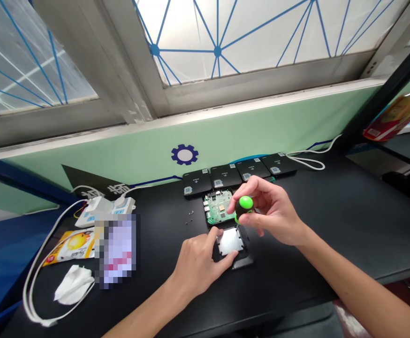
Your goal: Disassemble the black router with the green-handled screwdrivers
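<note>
My right hand (pixel 270 211) is closed around a green and black screwdriver (pixel 246 206), its handle end facing me. The screwdriver's tip points down at the upper right corner of a silver metal plate (pixel 230 241) set in a black case. My left hand (pixel 201 253) grips that plate and case, with the index finger at its upper left edge and the thumb along its lower edge. Just beyond lies a green circuit board (pixel 219 206), partly covered by my right fingers. Several small screws (pixel 190 218) are scattered on the black table, left of the board.
Several flat black boxes (pixel 197 182) stand in a row along the wall. At the left are a white power strip (pixel 104 211), a yellow snack packet (pixel 73 245), a crumpled tissue (pixel 74 284) and a blurred-out object (pixel 118 251). A white cable (pixel 312 162) lies at the back right.
</note>
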Available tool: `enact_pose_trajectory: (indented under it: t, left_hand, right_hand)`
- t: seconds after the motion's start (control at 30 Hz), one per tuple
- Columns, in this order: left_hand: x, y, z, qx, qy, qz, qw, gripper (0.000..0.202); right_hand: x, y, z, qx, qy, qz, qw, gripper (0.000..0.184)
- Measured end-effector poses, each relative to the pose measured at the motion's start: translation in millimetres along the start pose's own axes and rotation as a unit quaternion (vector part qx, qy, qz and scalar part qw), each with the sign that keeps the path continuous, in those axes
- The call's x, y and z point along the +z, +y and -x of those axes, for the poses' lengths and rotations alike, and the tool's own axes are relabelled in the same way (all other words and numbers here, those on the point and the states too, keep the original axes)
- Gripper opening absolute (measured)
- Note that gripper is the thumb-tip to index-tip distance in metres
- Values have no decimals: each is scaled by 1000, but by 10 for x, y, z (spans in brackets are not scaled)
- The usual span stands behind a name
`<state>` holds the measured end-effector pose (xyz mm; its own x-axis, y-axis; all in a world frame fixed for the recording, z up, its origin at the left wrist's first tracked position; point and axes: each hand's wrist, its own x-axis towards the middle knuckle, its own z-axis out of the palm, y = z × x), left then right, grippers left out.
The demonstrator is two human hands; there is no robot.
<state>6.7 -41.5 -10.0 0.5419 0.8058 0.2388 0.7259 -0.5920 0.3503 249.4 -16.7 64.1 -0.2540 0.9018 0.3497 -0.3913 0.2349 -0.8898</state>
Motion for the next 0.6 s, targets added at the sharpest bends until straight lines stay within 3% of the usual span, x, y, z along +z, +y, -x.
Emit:
enact_pose_trajectory:
  t: [0.17, 0.33, 0.6]
  left_hand:
    - [-8, 6, -9, 4, 8, -7, 1000, 36]
    - [-18, 21, -10, 2, 0, -1, 1000, 37]
    - [-7, 10, -2, -3, -3, 3, 1000, 39]
  right_hand:
    - [-50, -9, 22, -17, -23, 55, 998, 23]
    - [-57, -40, 19, -15, -68, 51, 996, 29]
    - [-24, -39, -16, 12, -40, 11, 999, 21]
